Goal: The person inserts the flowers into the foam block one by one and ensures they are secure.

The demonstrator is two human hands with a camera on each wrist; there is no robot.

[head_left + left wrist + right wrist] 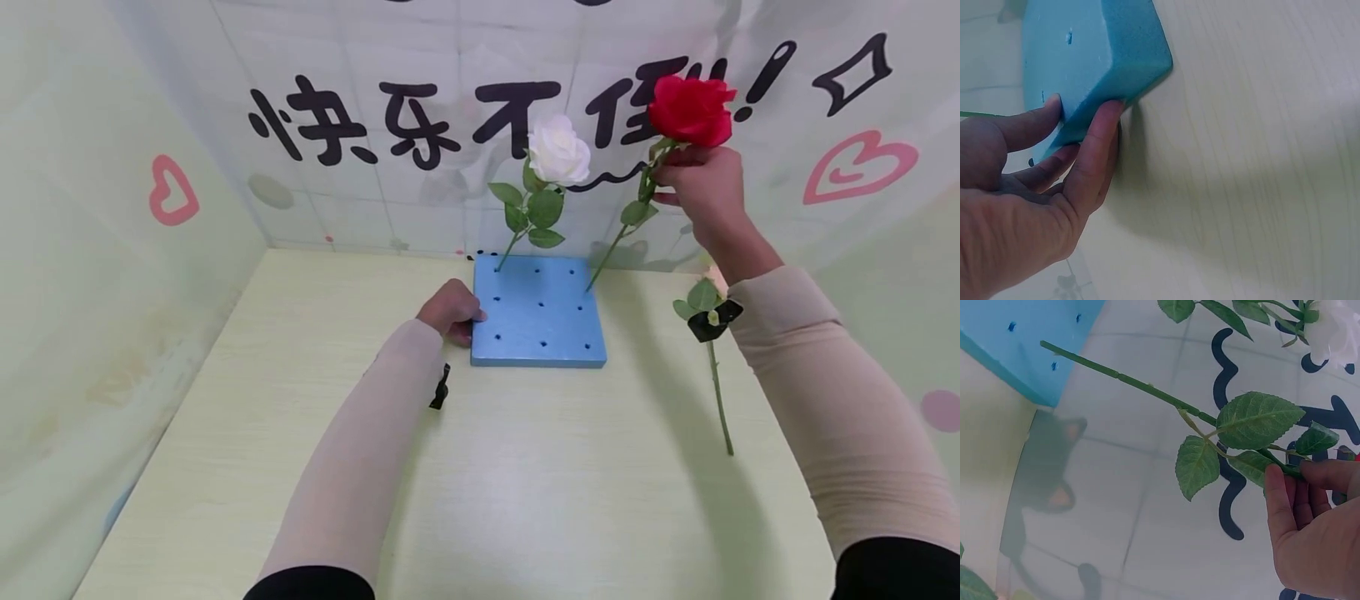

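My left hand [452, 310] grips the left edge of a blue foam block [517, 321] dotted with small holes. In the left wrist view the thumb lies on the block's top and the other fingers are against its side. A white artificial rose [558, 150] stands in a hole at the back left corner. My right hand [708, 187] pinches a red artificial rose [692, 110] by its stem, just below the bloom. The rose's stem [1116, 375] slants down, its bare tip apart from the block in the right wrist view. The red bloom is mostly out of that view.
Another rose [702, 295] with a pale bloom lies on the table [300, 467] at the right, partly hidden by the right sleeve. Behind the block rises a printed cloth backdrop [420, 208] with black lettering. More cloth hangs along both sides.
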